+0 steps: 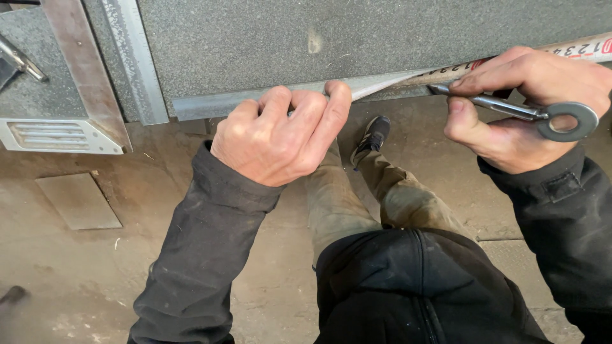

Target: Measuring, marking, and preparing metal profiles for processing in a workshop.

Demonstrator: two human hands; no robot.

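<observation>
Dark jacket (414,286) and dusty trouser legs fill the bottom of the view, above a concrete floor (76,255). Higher up, the left hand (280,137) curls its fingers over the front edge of a grey steel plate (287,38), thumb pressing the end of a measuring tape (389,81) onto the edge. Well apart from it, the right hand (529,108) pinches the tape against the plate and also grips a metal scriber with a ring end (542,114), its tip touching the tape. For a true mark, I judge the tape should lie taut and flat along the edge, the left thumb firm, and the scriber tip tight against the chosen graduation
</observation>
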